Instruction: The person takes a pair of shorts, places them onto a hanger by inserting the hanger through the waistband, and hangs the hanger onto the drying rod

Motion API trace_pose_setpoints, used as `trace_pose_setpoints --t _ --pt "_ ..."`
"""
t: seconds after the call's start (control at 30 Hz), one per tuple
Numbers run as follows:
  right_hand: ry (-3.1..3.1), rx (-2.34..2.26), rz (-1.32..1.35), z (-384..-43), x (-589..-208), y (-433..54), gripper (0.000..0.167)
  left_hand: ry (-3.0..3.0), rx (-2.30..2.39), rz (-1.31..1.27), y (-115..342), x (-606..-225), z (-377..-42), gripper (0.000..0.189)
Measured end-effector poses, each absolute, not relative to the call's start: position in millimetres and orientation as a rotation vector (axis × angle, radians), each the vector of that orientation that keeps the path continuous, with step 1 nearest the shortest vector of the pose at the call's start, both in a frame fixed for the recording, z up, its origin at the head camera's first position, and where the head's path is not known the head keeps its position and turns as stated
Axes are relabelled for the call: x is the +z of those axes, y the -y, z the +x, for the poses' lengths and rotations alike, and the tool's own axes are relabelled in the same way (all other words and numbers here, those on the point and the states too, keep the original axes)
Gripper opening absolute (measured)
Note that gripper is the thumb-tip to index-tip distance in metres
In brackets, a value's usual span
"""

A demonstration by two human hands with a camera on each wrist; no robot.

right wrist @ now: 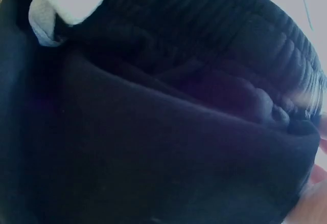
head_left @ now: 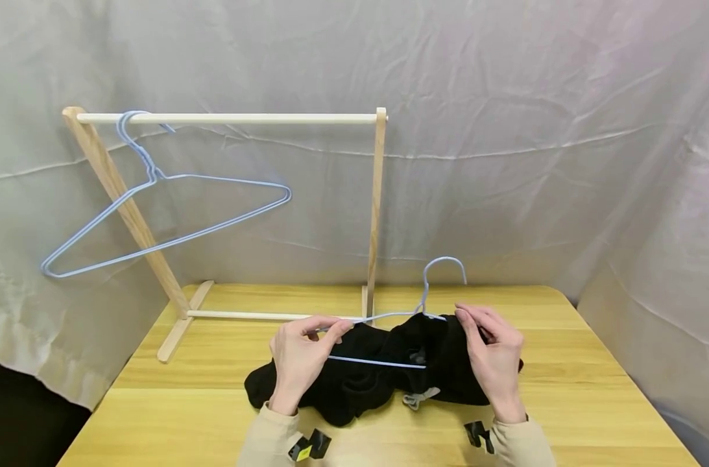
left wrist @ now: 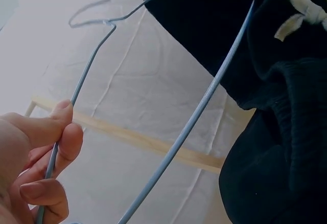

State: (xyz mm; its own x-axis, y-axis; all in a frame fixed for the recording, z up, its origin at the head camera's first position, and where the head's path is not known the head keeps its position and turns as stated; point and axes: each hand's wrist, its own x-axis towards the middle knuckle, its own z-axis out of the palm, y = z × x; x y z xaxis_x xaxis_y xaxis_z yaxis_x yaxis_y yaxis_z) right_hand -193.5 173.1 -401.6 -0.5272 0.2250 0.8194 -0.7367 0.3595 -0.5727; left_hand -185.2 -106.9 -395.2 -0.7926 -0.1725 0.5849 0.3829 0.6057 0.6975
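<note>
A light blue wire hanger [head_left: 377, 361] is held over the table with its hook up. My left hand [head_left: 301, 357] pinches its left shoulder wire between thumb and fingers, as the left wrist view also shows. Black drawstring pants [head_left: 459, 373] with a gathered waistband and a tied pale grey drawstring [head_left: 420, 397] cover the hanger's right end. At the right edge of the fabric, my right hand [head_left: 495, 350] grips the pants by thumb and fingers. The hanger's right tip is hidden inside the cloth. Dark fabric [right wrist: 153, 157] fills most of the right wrist view.
Behind and to the left stands a wooden rack [head_left: 375, 214] with a white top rail [head_left: 272, 119]. Blue wire hangers [head_left: 167, 244] hang close together at the rail's left end. A wood-grain table [head_left: 593, 395] lies underneath, with a grey curtain [head_left: 506, 162] behind.
</note>
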Motion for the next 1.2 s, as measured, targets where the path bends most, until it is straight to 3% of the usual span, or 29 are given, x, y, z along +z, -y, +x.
trace_pose_setpoints --t 0.13,0.43,0.67,0.9,1.03,1.2 --pt "1.746 1.285 0.485 -191.6 -400.5 -170.3 0.011 2.203 -1.152 -0.134 106.6 -394.9 -184.6 0.011" --pt "1.937 1.113 0.619 -187.7 -398.6 -170.7 0.034 2.180 -1.158 -0.106 103.2 -396.6 -184.2 0.011" --pt "1.943 1.147 0.632 -190.2 -402.5 -169.0 0.025 2.223 -1.139 -0.255 99.9 -398.2 -184.6 0.010" --pt "1.829 1.271 0.587 -193.0 -406.1 -177.0 0.019 2.030 -1.135 -0.455 108.7 -392.0 -182.5 0.030" --pt "1.758 1.319 0.481 -192.4 -402.1 -180.9 0.019 1.906 -1.170 -0.513 115.7 -383.9 -176.9 0.022" --pt "1.666 1.364 0.391 -193.1 -399.2 -182.9 0.013 2.160 -1.183 -0.892 115.8 -378.4 -167.7 0.013"
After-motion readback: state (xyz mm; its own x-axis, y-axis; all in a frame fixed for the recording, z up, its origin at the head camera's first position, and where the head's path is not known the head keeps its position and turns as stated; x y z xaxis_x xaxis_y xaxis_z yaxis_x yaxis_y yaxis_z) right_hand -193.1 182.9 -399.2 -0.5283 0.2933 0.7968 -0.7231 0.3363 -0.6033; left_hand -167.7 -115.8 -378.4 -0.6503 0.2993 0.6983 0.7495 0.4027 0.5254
